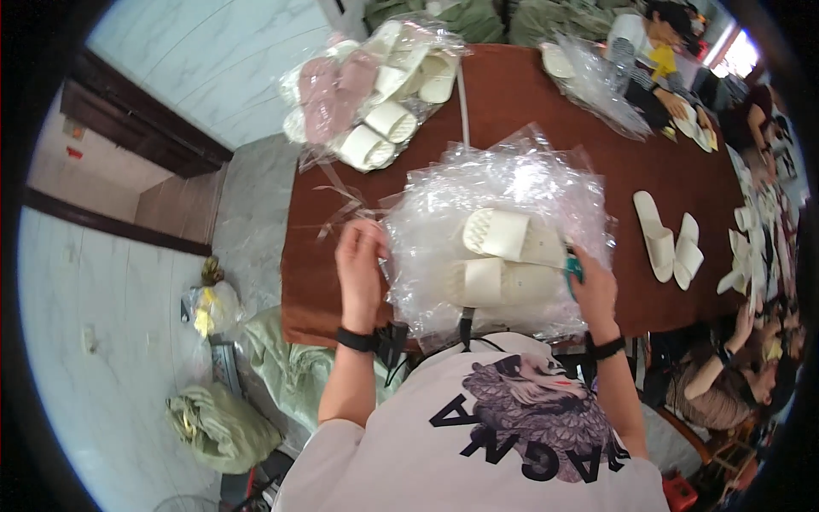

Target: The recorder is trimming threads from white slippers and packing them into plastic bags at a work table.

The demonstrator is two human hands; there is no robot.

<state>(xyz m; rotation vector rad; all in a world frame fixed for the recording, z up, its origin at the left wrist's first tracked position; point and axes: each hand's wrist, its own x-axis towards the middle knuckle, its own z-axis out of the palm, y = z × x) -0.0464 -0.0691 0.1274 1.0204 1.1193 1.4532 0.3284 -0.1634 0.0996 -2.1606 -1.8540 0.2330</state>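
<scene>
two cream slippers (503, 256) lie side by side inside a heap of clear plastic bags (495, 183) at the near edge of a dark red table (529, 94), right in front of the person. left hand (360, 264) rests at the heap's left edge, fingers curled onto the plastic and pinching it. right hand (593, 290) sits at the heap's right edge, closed around a small teal tool (575, 270), touching the plastic beside the slippers' ends. both wrists wear black bands, and a black cable hangs from the left one.

at the table's far left corner sits a clear bag of slippers (367, 94), pink and cream ones bundled together. another loose pile of plastic (597, 81) lies at the far right part of the table. a second cream pair (668, 241) lies bare on the table well to the right of the heap. other people sit along the right side, their hands on more pale slippers. green sacks (222, 422) slump on the pale floor at lower left.
</scene>
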